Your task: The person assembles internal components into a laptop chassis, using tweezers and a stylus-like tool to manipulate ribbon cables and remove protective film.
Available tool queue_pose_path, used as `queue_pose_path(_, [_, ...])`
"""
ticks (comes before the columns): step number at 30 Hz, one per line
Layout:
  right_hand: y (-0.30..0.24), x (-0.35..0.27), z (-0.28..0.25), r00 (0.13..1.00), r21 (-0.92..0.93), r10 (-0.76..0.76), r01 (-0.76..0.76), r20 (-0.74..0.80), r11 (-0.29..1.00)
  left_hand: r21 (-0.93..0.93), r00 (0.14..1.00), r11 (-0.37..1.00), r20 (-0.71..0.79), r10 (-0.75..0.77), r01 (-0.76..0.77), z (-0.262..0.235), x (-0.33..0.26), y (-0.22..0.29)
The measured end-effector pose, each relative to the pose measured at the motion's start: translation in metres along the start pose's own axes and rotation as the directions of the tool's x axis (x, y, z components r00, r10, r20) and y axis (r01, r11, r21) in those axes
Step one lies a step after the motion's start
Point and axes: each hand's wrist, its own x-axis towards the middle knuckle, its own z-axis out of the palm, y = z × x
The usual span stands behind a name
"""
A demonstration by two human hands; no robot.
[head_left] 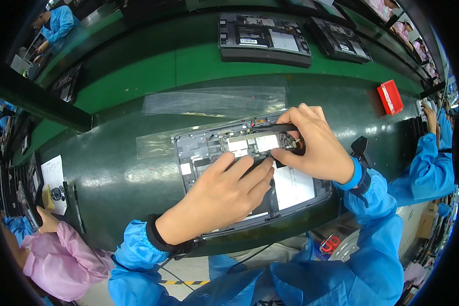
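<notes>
An open laptop base (189, 144) lies on the dark green bench in front of me, its inner parts bare. A circuit board (265, 144) with bright metal plates sits across its far middle part. My right hand (311, 136) grips the board's right end, the thumb on the near side and the fingers on the far side. A dark part with thin wires shows beneath that palm. My left hand (222, 189) rests over the base, its bent fingers drawn in at the board's near edge. The left thumb and whatever those fingertips pinch are hidden.
Clear plastic strips (214, 101) lie beyond the base. A red bin (390, 97) stands at the far right. Other open laptop bases (264, 40) are on the green line behind. At left are a written sheet (54, 178) and a pen (78, 209). Co-workers sit on both sides.
</notes>
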Motion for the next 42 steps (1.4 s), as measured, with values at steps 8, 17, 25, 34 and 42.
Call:
queue_pose_path(8, [0.012,-0.004,0.009,0.997,-0.029,0.021,-0.023,-0.077,0.999,-0.066,0.999,0.998,-0.04,-0.024,0.021,0.005,0.007,0.004])
queue_pose_path(17, [0.038,-0.013,-0.017,0.813,-0.082,-0.58,0.576,-0.05,0.814,-0.111,1.0,0.994,-0.007,-0.01,0.009,0.005,0.017,0.005])
queue_pose_path(25, [0.039,-0.021,-0.02,0.708,-0.267,-0.706,0.681,0.006,0.682,-0.122,0.999,0.992,0.039,-0.01,0.015,0.001,0.023,0.014])
queue_pose_path(34, [-0.034,-0.063,-0.039,0.905,-0.256,-0.423,0.4,-0.037,0.88,-0.055,0.993,0.996,-0.089,-0.074,0.07,-0.05,-0.007,0.025])
queue_pose_path(42, [-0.067,-0.187,-0.007,0.934,-0.093,-0.35,0.355,0.068,0.93,-0.043,0.98,0.999,-0.196,-0.042,0.034,-0.034,-0.041,0.149])
